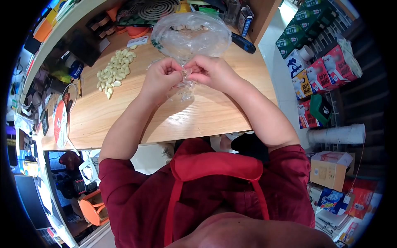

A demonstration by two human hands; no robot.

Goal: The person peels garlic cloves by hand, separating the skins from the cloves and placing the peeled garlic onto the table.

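Both hands meet over the wooden table (206, 120), in front of a clear plastic bag (190, 35) with pale garlic (190, 28) showing at its far side. Thumb and forefinger of my left hand (163, 76) pinch a small garlic clove (185, 72). My right hand (211, 72) is closed on the same clove from the other side; fingertips hide most of it. Thin, papery garlic skins (186, 93) lie below the fingers. Left of my left hand, several peeled garlic cloves (115, 70) are spread in a loose heap.
A black-handled tool (243, 42) lies right of the bag, near a small blue box (245, 20). A mosquito coil (158, 9) sits at the back. On the left are a red and white fan (60, 120) and a dark box (82, 47). Packaged goods (318, 74) stand off the table's right side.
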